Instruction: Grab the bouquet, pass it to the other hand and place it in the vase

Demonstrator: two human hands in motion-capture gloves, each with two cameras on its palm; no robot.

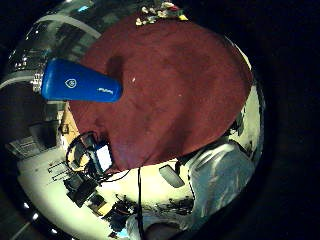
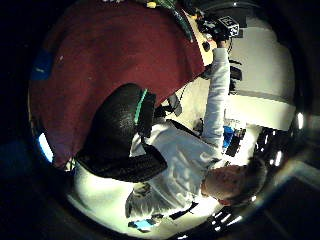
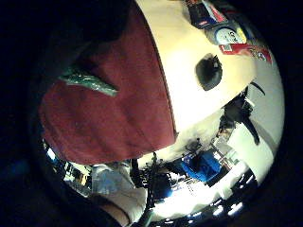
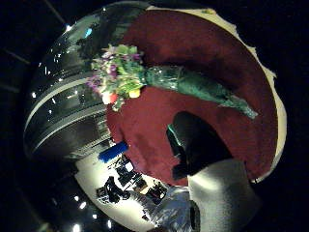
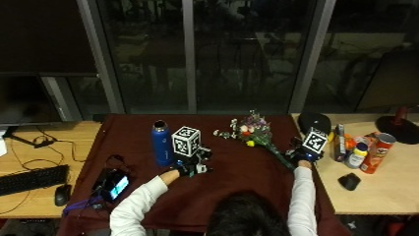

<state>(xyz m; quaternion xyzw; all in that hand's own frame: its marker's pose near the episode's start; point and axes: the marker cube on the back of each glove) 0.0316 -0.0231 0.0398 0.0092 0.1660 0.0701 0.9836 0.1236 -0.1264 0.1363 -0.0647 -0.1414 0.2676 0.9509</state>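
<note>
From behind the person, most of both hands is hidden under the gear on the gloves, so the right hand gives little away: it sits at the stem end of the bouquet of small mixed flowers wrapped in green film, but whether its fingers are curled round the wrap or merely beside it I cannot tell. The right palm's thumb-side camera shows the bouquet lying flat on the dark red cloth, close to that palm, with its tapered green tail running off toward the cloth's edge; the little-finger side catches only the tip of the wrap. The bouquet lies on the cloth's right half, its long axis slanting, with the blooms toward the far edge by the window and the stems toward the near right corner. The left hand rests in the middle of the cloth, forearm angled in from the near edge, and its thumb looks relaxed with nothing in it. The tall blue metal bottle with a dark cap stands upright on the left half, just beside that hand. The right arm reaches straight forward along the cloth's right edge.
</note>
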